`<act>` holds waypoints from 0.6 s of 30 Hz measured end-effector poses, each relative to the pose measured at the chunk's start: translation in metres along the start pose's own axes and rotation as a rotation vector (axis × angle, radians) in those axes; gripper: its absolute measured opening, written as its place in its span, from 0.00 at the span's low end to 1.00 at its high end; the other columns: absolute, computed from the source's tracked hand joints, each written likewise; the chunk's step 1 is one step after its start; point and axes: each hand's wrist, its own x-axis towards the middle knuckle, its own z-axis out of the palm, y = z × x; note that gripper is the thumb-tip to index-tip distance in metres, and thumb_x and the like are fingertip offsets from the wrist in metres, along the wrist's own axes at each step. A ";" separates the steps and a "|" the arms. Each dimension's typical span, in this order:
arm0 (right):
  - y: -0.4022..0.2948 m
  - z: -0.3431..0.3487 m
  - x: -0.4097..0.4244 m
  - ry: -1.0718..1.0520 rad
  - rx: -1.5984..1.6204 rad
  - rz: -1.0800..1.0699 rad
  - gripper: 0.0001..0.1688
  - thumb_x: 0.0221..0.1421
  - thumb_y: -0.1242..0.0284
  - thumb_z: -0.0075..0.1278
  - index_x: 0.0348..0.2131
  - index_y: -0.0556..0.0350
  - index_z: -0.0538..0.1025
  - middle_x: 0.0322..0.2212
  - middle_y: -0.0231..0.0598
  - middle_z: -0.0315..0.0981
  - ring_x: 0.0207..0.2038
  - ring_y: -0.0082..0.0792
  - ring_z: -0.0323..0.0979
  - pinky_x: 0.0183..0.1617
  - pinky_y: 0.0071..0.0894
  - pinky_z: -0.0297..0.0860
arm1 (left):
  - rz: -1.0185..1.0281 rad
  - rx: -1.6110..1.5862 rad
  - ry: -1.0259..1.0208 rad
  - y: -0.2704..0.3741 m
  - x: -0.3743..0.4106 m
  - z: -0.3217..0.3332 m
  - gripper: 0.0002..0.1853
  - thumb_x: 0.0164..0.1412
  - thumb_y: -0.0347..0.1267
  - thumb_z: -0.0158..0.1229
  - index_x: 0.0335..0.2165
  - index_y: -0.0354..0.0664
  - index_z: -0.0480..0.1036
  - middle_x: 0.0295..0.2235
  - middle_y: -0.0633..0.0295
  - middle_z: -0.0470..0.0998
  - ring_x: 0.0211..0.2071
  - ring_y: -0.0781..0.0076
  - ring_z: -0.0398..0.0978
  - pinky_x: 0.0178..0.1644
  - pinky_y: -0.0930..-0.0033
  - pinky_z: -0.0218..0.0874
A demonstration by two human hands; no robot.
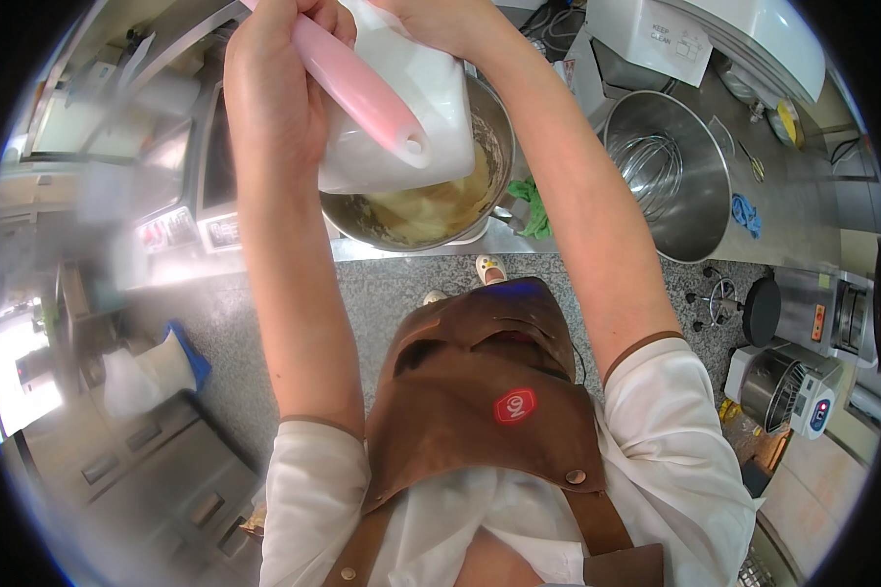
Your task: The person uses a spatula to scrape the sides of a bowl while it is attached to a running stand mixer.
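My left hand (273, 70) is closed around the pink handle (360, 88) of a utensil whose far end lies beyond the picture's top edge. A white plastic container (440, 110) is tilted above a steel mixing bowl (505, 121). My right hand (440, 22) grips this container near the top of the view, where part of the fingers is out of sight. Pale yellow batter (433, 209) shows in the bowl below the container, with smears up the inner wall. The container hides the rest of the bowl's inside.
To the right stands a large steel mixer bowl (712, 198) with a wire whisk (653, 172) inside. A green cloth (536, 209) and a blue cloth (747, 215) lie on the steel counter (785, 213). A wheeled stool (761, 312) and a countertop mixer (771, 389) are farther right.
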 end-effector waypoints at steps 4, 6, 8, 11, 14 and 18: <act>0.000 0.001 0.000 0.006 0.024 0.022 0.13 0.57 0.76 0.47 0.37 0.65 0.80 0.37 0.53 0.78 0.42 0.46 0.76 0.48 0.37 0.71 | -0.023 0.025 -0.049 0.001 0.002 -0.002 0.17 0.65 0.33 0.48 0.19 0.42 0.60 0.18 0.65 0.61 0.21 0.74 0.59 0.27 0.72 0.51; 0.002 0.002 0.000 0.016 0.011 0.003 0.13 0.57 0.76 0.47 0.36 0.65 0.80 0.37 0.53 0.78 0.42 0.46 0.76 0.48 0.37 0.71 | -0.066 0.097 -0.164 0.008 0.005 -0.008 0.17 0.65 0.32 0.44 0.19 0.42 0.55 0.19 0.63 0.58 0.25 0.73 0.55 0.33 0.69 0.48; 0.006 0.002 0.000 0.023 -0.023 -0.037 0.13 0.57 0.76 0.47 0.36 0.65 0.80 0.37 0.52 0.78 0.42 0.46 0.76 0.48 0.37 0.71 | -0.070 0.100 -0.152 0.009 0.005 -0.007 0.17 0.65 0.32 0.44 0.19 0.42 0.55 0.19 0.63 0.58 0.25 0.73 0.55 0.33 0.69 0.48; 0.004 0.003 0.001 0.012 0.003 -0.011 0.12 0.57 0.75 0.47 0.36 0.65 0.80 0.37 0.52 0.78 0.42 0.46 0.76 0.48 0.37 0.71 | -0.087 0.099 -0.145 0.011 0.005 -0.007 0.17 0.65 0.32 0.44 0.19 0.42 0.55 0.18 0.63 0.58 0.25 0.73 0.55 0.34 0.69 0.48; 0.003 0.003 0.000 0.021 0.000 -0.021 0.13 0.56 0.75 0.47 0.36 0.65 0.80 0.37 0.52 0.78 0.42 0.46 0.76 0.48 0.38 0.71 | -0.086 0.086 -0.174 0.009 0.007 -0.009 0.18 0.65 0.32 0.44 0.18 0.43 0.55 0.18 0.63 0.58 0.24 0.73 0.55 0.34 0.70 0.48; 0.005 0.003 0.001 0.026 -0.015 -0.049 0.12 0.56 0.76 0.47 0.35 0.65 0.80 0.36 0.52 0.78 0.42 0.46 0.76 0.48 0.37 0.71 | -0.084 0.115 -0.182 0.010 0.006 -0.009 0.18 0.65 0.32 0.44 0.18 0.43 0.54 0.18 0.63 0.59 0.24 0.73 0.55 0.34 0.70 0.48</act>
